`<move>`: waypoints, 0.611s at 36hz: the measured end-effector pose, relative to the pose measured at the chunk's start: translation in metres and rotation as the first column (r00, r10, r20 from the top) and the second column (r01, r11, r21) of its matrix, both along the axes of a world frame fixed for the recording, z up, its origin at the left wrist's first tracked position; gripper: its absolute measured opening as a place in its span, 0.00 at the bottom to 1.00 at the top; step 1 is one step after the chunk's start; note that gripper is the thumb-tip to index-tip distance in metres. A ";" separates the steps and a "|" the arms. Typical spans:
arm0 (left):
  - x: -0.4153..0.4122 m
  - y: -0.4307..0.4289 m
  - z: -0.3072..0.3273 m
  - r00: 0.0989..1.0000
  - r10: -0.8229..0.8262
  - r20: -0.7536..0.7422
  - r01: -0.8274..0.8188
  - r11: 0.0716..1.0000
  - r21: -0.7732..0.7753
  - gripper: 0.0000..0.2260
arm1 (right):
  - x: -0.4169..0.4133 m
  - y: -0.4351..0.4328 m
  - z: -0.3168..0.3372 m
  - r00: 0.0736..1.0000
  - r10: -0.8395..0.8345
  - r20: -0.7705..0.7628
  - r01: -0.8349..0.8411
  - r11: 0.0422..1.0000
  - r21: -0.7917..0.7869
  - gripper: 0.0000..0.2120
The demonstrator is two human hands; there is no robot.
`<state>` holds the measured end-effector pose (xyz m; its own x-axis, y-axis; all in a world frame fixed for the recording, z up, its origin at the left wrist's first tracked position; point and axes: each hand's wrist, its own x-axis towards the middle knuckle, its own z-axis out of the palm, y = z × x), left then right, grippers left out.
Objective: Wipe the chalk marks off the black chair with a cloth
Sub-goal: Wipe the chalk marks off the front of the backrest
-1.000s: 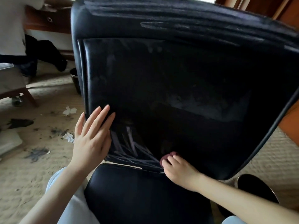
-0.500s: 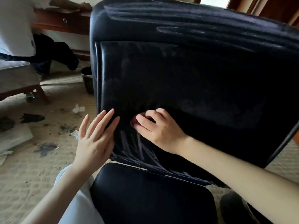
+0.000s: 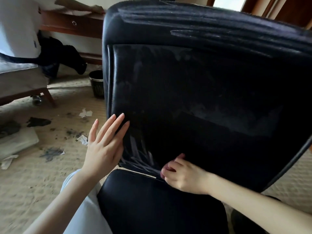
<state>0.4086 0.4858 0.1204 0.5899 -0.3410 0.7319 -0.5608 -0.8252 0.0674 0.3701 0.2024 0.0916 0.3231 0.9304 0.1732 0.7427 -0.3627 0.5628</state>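
chalk marks streak the black chair backrest at 7 o'clock. left hand braces flat, fingers straight; right hand bunches the cloth at 6. risk: a loaded cloth likely smears chalk.

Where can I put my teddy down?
The front of the seat, between the left arm and right arm, is bare. So is the carpet between the bin and the wooden leg. Crowded: low on the chair back, by the left hand and the right hand with the cloth.

Left hand flat (right hand curled)
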 end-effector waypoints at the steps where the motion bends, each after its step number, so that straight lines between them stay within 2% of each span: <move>1: 0.000 0.000 0.000 1.000 0.002 0.001 -0.002 1.000 0.001 0.22 | 0.001 0.003 0.012 0.997 0.065 -0.029 -0.063 0.995 0.079 0.10; 5: -0.001 0.001 0.001 1.000 -0.009 -0.009 0.009 1.000 0.004 0.23 | 0.014 0.032 0.075 0.983 0.177 0.059 -0.186 0.938 0.293 0.05; 9: -0.001 0.003 0.001 1.000 -0.001 -0.005 0.001 0.999 -0.053 0.24 | 0.044 0.071 0.117 0.981 0.063 0.181 -0.131 0.909 0.395 0.07; 11: -0.001 0.003 -0.001 1.000 0.009 -0.010 -0.010 0.995 -0.100 0.24 | 0.057 0.085 0.120 0.977 0.007 0.212 -0.099 0.900 0.425 0.09; 15: 0.000 0.002 -0.004 1.000 0.011 -0.010 -0.012 0.994 -0.106 0.23 | 0.064 0.084 0.089 0.982 -0.023 0.188 -0.074 0.867 0.493 0.06; 17: 0.001 0.003 -0.004 1.000 0.008 -0.003 -0.008 0.995 -0.103 0.23 | 0.056 0.068 0.055 0.985 0.003 0.170 -0.073 0.912 0.404 0.11; 19: 0.002 0.004 -0.005 1.000 -0.002 -0.005 0.002 0.996 -0.093 0.23 | 0.045 0.045 0.019 0.986 -0.018 0.163 -0.019 0.975 0.223 0.18; 22: 0.002 0.005 -0.006 1.000 0.002 -0.009 -0.003 0.997 -0.078 0.23 | 0.032 0.020 -0.012 0.990 -0.115 0.086 0.116 0.993 0.000 0.19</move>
